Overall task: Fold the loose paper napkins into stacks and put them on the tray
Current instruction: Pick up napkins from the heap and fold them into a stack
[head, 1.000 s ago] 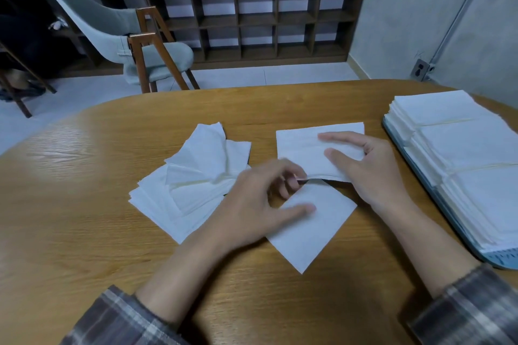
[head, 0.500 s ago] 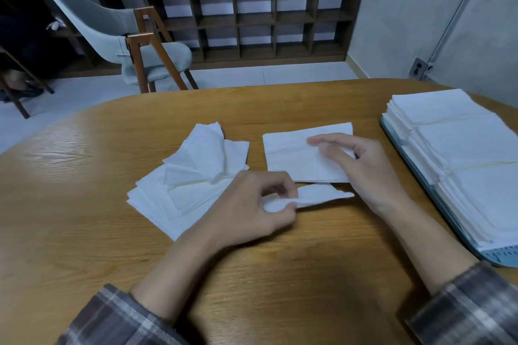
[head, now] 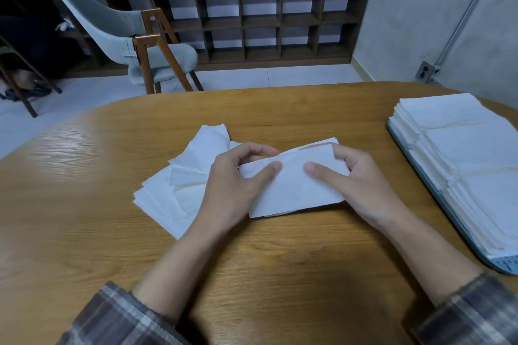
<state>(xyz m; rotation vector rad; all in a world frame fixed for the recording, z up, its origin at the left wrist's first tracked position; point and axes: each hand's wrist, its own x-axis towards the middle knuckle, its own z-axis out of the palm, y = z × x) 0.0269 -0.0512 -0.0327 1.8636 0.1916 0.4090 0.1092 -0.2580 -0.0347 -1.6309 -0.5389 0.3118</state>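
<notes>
A small stack of folded white napkins (head: 294, 190) lies at the middle of the wooden table (head: 84, 204). My left hand (head: 235, 187) grips its left end, thumb on top and fingers curled behind. At its right end my right hand (head: 356, 179) holds it the same way. Just left of them is a pile of loose unfolded napkins (head: 179, 187), partly hidden by my left hand. A blue-grey tray (head: 501, 263) at the right edge carries several stacks of folded napkins (head: 462, 159).
Beyond the table's far edge stands a grey chair with wooden legs (head: 145, 47). A dark wooden shelf unit (head: 266, 19) with potted plants on top runs along the back wall. A wall socket (head: 424, 71) sits low on the right wall.
My left hand has laid the folded napkin onto the other folded one. Both hands have closed in and now hold the small stack at its two ends.
</notes>
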